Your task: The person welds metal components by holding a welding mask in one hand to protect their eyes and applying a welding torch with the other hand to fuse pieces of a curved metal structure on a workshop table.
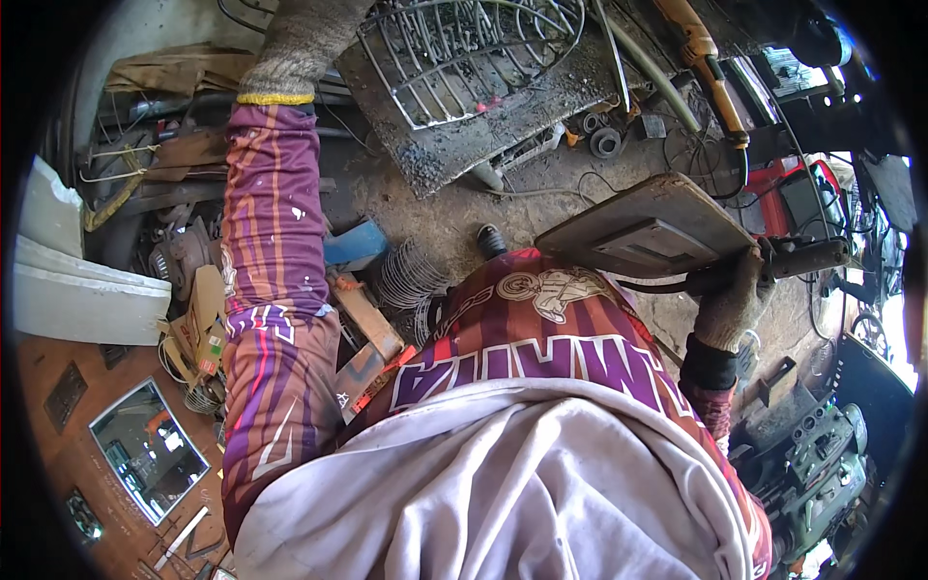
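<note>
- Worn, grey-brown concrete floor [527, 217], stained and uneven in tone.
- Grimy, dark-crusted tabletop [536, 111] at the upper middle.
- Pale wall [155, 39] at upper left.
- Brown wooden panel [106, 387], lower left, bearing a pale-framed reflective pane [150, 449].
- Bright daylight [911, 329] along the right edge.

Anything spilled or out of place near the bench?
Yes. Dark grit is strewn over the table around the wire rack, thickest at the near corner; looks unswept. Below, a wire coil sits loose amid floor clutter.

Brown flat shield [604, 230], rectangular window [657, 244], held tilted, metal-rod grille [469, 66] on grimy tabletop [425, 166]
</note>
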### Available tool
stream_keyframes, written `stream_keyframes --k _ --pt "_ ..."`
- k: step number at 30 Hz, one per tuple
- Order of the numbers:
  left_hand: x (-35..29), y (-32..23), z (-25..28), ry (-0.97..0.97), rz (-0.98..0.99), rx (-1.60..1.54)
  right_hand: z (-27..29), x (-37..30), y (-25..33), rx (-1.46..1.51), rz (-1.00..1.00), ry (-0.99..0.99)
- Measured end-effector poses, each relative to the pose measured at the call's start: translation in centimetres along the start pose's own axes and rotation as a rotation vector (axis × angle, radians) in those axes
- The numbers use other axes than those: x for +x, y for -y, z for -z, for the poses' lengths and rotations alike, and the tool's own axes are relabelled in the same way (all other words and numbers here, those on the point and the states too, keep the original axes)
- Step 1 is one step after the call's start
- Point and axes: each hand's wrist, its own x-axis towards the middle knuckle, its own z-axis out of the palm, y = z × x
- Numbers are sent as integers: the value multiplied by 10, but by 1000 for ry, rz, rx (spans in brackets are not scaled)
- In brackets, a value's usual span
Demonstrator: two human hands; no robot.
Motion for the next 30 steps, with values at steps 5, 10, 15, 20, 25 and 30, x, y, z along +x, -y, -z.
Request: stream_keyframes --k 5,10,15,20,25,30 --pt "8 14 -1 83 -155 125 -1 -4 3 -19 34 16" --pt "8 4 -5 68 -85 153 9 2 -2 11 31 19" --pt "15 10 -21 5 -107 90 16 3 -6 7 45 -18" --pt "9 11 -11 -10 -144 45 11 2 -4 45 13 23" --pt "9 16 -18 -19 -149 -84 3 -3 2 28 29 6" --pt "-54 12 -14 -288 -169 -172 -3 -8 5 46 45 -22"
